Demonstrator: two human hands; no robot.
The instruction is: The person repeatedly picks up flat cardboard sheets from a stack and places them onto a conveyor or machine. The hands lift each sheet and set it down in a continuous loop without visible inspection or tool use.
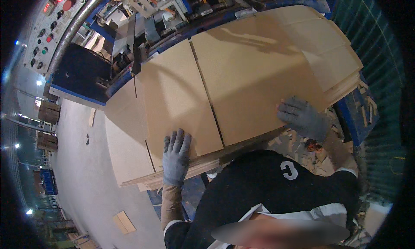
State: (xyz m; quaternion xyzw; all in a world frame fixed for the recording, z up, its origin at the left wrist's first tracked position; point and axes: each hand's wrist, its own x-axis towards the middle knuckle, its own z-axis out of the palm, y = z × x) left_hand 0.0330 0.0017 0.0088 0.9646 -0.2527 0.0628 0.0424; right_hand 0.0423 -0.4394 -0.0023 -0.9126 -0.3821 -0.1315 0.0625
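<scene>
A stack of flat brown cardboard sheets (255, 82) lies in front of me, with dark slots cut between its panels. My left hand (176, 156), in a grey work glove, rests with fingers stretched out on the top sheet's near edge, left of the long slot. My right hand (304, 118), gloved the same way, lies with its fingers spread over the near right edge of the sheet. Neither hand grips anything that I can see. The far edge of the stack meets the machine.
A blue-framed machine (173, 22) stands beyond the stack. At the far left is a control panel (52, 28) with buttons and a lit red lamp. Cardboard scraps (298, 156) litter the area below my right arm. A green corrugated wall (367, 41) rises at the right.
</scene>
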